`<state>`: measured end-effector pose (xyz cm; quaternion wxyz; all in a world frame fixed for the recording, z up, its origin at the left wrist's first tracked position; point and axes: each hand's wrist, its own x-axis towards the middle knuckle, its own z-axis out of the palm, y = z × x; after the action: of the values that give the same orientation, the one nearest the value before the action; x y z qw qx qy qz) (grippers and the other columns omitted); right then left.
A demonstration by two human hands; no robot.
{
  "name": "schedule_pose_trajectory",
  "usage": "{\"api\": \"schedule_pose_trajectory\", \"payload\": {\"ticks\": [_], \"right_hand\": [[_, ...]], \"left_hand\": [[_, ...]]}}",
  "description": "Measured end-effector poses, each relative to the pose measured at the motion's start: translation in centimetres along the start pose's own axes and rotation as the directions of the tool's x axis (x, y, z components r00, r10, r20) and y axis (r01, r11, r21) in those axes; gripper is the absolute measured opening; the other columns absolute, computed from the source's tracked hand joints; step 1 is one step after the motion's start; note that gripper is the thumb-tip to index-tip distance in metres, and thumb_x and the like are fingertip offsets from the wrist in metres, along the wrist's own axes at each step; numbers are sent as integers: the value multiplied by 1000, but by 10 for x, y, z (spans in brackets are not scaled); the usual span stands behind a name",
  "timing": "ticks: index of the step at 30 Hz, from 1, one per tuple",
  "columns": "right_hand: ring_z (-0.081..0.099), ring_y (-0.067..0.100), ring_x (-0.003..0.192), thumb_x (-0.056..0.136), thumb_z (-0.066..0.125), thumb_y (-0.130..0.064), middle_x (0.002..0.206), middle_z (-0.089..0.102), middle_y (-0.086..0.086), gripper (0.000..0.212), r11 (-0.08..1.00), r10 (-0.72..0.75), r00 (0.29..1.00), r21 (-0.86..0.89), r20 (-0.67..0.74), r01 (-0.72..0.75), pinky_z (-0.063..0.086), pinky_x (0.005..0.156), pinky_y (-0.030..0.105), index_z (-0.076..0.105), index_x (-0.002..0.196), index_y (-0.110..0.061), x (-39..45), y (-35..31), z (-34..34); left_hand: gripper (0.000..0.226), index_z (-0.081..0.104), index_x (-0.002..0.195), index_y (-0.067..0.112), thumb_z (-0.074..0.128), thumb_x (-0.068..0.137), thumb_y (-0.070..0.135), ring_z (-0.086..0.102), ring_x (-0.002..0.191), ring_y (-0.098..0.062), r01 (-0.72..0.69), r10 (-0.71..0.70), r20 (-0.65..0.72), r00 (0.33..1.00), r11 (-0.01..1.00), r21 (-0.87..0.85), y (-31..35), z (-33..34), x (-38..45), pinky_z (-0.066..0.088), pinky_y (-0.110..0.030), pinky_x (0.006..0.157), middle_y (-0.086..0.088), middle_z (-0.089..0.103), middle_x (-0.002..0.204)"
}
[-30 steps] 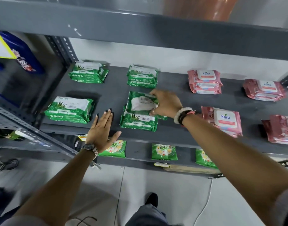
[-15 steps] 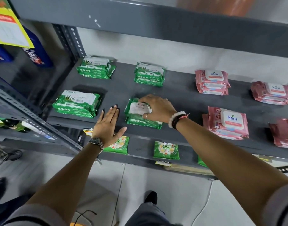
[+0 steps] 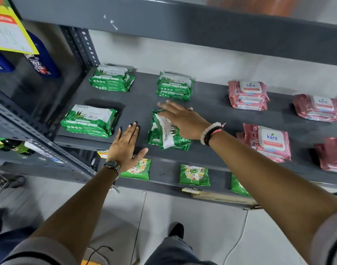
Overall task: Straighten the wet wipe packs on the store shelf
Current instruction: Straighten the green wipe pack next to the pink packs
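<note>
On the grey shelf (image 3: pixel 211 111) lie green wet wipe packs: one stack at the back left (image 3: pixel 111 79), one at the back middle (image 3: pixel 174 87), one at the front left (image 3: pixel 89 120). The front middle green stack (image 3: pixel 164 136) lies turned, its long side pointing away from me. My right hand (image 3: pixel 183 119) lies flat over its far right part, fingers spread, holding nothing. My left hand (image 3: pixel 125 146) rests flat and open on the shelf just left of that stack. Pink wet wipe packs (image 3: pixel 248 94) lie to the right.
More pink packs (image 3: pixel 267 142) (image 3: pixel 316 108) (image 3: pixel 332 155) fill the right side. Small green packs (image 3: pixel 194 175) lie on the lower shelf. A perforated steel upright (image 3: pixel 79 44) and blue bottles (image 3: pixel 43 62) stand at the left. An upper shelf beam (image 3: pixel 183 22) hangs overhead.
My right hand had gripped the top green pack and set it on the stack; now the hand is opened flat and the stack lies turned lengthwise. My left hand stayed put.
</note>
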<state>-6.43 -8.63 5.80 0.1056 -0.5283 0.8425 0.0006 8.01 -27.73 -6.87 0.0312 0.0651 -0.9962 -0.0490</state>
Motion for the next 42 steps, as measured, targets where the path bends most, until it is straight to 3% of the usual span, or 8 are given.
{"api": "schedule_pose_trajectory", "payload": {"ticks": [3,8,13,18,28,35,39,42], "right_hand": [[-7,28,149,76,48,19,162,-1,-3,85,976,-113,990,-177,80,126,13,117,54,21,148,-19,-1,3,-2],[-2,32,148,81,56,6,161,8,5,75,953,-75,994,-286,85,96,8,119,57,24,147,-11,0,5,-1],[43,30,127,73,74,-37,133,50,11,71,958,73,997,-278,6,-68,29,112,46,46,131,-8,-2,1,-1],[44,30,123,74,66,-58,133,46,12,75,960,251,965,-108,-72,-258,43,96,44,41,135,-22,-5,-3,7],[46,33,122,74,64,-60,137,43,16,72,931,339,930,-91,-141,-354,40,100,49,45,132,-22,-12,-15,17],[48,34,120,73,59,-68,132,47,15,82,931,350,922,-51,-165,-363,40,98,49,40,136,-19,-21,-11,21],[47,33,126,84,40,-69,139,46,13,80,912,411,872,95,-267,-400,42,101,50,28,143,-17,-51,22,22],[42,33,133,91,39,-57,147,41,15,69,836,543,746,163,-385,-524,37,106,50,31,143,-11,-95,68,28]], "left_hand": [[82,16,146,5,22,88,63,12,142,-21,-2,2,5,1000,1000,1,-1,0,0,10,-47,115,-11,15,156],[82,16,146,5,22,88,63,11,142,-21,-5,5,9,1000,1000,-2,-1,0,0,8,-47,116,-10,13,156],[82,16,146,4,24,88,62,12,142,-21,-6,6,-1,1000,1000,-11,-1,-1,1,9,-46,116,-11,15,156],[82,17,146,6,24,87,62,12,142,-20,-2,2,-8,1000,1000,-18,1,-1,0,9,-44,116,-9,14,156],[88,15,147,5,24,85,67,8,142,-17,-2,2,7,1000,998,-59,-5,4,2,3,-40,116,-8,12,156],[77,16,147,9,25,89,58,5,141,-11,69,-174,-155,972,851,-521,6,-20,3,6,-43,116,-1,12,154],[62,17,147,9,21,95,43,2,142,-12,-27,-95,-262,960,905,-425,42,-48,21,2,-38,117,-1,10,155],[62,11,147,9,18,96,43,-1,143,-15,-138,80,-221,972,955,-264,78,-56,43,-4,-38,116,-2,5,155]]}}
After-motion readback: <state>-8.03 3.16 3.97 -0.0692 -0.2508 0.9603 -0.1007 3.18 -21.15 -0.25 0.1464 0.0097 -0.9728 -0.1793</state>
